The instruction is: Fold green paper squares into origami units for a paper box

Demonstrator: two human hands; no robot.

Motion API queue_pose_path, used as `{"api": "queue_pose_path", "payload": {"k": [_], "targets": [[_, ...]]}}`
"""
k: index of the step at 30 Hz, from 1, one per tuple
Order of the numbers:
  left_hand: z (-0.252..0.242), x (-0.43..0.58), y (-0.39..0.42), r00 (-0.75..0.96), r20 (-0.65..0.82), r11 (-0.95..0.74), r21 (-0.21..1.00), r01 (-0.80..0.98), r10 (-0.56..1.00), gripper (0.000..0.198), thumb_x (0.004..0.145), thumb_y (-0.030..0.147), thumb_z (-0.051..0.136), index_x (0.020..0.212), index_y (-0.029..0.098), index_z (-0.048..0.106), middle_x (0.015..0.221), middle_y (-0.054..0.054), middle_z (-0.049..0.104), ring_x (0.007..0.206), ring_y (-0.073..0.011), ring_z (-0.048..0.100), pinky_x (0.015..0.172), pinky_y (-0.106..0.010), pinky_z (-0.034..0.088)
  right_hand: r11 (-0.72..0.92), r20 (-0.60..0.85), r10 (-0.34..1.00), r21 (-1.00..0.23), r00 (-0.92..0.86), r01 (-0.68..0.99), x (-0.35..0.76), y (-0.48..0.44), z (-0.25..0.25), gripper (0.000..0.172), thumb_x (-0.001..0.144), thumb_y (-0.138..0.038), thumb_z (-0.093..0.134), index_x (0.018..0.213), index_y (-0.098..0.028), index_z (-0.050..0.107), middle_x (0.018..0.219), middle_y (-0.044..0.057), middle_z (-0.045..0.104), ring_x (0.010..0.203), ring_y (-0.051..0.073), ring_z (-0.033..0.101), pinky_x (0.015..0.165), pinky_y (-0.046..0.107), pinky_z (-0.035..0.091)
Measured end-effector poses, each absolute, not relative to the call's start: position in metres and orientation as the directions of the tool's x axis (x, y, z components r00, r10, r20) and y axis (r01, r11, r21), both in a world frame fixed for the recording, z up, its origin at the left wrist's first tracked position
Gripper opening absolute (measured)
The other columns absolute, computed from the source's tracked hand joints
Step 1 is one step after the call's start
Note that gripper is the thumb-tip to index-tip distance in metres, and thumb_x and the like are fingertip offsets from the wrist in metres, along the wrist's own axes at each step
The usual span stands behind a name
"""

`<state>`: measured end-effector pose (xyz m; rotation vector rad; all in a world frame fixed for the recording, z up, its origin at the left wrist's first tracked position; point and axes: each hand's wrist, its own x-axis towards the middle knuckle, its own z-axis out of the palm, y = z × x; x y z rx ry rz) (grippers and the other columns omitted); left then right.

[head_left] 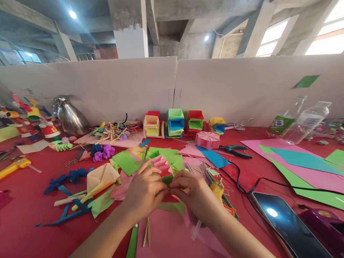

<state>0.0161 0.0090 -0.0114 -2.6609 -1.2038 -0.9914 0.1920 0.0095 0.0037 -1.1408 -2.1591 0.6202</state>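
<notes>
A folded paper piece in pink and green (162, 165) is held between my two hands over the middle of the table. My left hand (147, 184) has its fingers curled along the near left side of the piece. On the right, my right hand (192, 191) pinches its near edge, thumb against fingers. The fingertips of both hands almost meet, and the part between them is hidden. Green paper sheets (126, 162) lie under and around the piece. Just beyond sits a pink folded paper box (208, 139), with a blue paper strip (212, 156) beside it.
Folded paper boxes (175, 123) stand along the white partition (120, 89). A steel jug (70, 114) and craft sticks (115, 132) are at back left. Pliers (236, 150), a yellow glue gun (217, 190), a black cable (238, 179), a phone (285, 218) and plastic bottles (307, 122) occupy the right.
</notes>
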Motion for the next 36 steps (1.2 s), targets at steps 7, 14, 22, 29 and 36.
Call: {"api": "queue_pose_path", "payload": {"k": [7,14,22,29,36], "targets": [[-0.009,0.02,0.006,0.43,0.625,-0.706,0.291,0.645,0.651,0.014,0.077,0.013,0.059,0.067,0.021,0.067,0.064,0.002,0.066,0.084,-0.0191,0.06,0.103,-0.054,0.029,0.421,0.259,0.897,-0.744,-0.357,0.519,0.191,0.009,0.006,0.017,0.076,-0.007,0.057,0.064,-0.018,0.064,0.074,0.0,0.059,0.069,0.012,0.057,0.062,0.023,0.043],[-0.008,0.01,0.012,0.273,0.581,-0.583,0.453,0.675,0.767,0.01,0.076,0.022,0.063,0.07,0.023,0.07,0.071,0.0,0.066,0.079,-0.0184,0.062,0.1,-0.051,0.036,0.656,0.452,0.747,-0.619,-0.488,0.431,0.194,0.008,0.011,0.012,0.081,-0.02,0.061,0.091,-0.022,0.067,0.092,0.003,0.059,0.084,0.014,0.057,0.075,0.027,0.047],[-0.008,0.004,0.017,0.255,0.499,-0.528,0.54,0.655,0.828,0.022,0.083,0.026,0.057,0.066,0.022,0.069,0.07,0.001,0.069,0.075,-0.0169,0.062,0.1,-0.048,0.035,0.811,0.477,0.582,-0.276,-0.659,0.516,0.198,0.009,0.005,0.018,0.087,-0.02,0.051,0.086,-0.023,0.068,0.095,0.006,0.059,0.084,0.017,0.054,0.071,0.029,0.046],[0.001,0.005,0.011,0.269,0.634,-0.657,0.519,0.547,0.725,0.018,0.086,0.032,0.054,0.096,0.022,0.066,0.095,-0.004,0.068,0.098,-0.0205,0.058,0.096,-0.042,0.039,0.765,0.475,0.644,-0.392,-0.6,0.512,0.199,0.01,0.006,0.015,0.084,-0.014,0.052,0.086,-0.02,0.065,0.092,0.005,0.06,0.084,0.015,0.056,0.073,0.028,0.047],[0.003,0.007,0.006,0.458,0.584,-0.733,0.425,0.531,0.67,0.011,0.082,0.028,0.059,0.074,0.021,0.06,0.079,0.0,0.066,0.098,-0.0198,0.054,0.107,-0.046,0.022,0.67,0.476,0.739,-0.595,-0.477,0.444,0.208,0.017,0.019,0.012,0.084,-0.018,0.055,0.086,-0.02,0.067,0.091,0.004,0.063,0.085,0.014,0.06,0.074,0.025,0.048]]}}
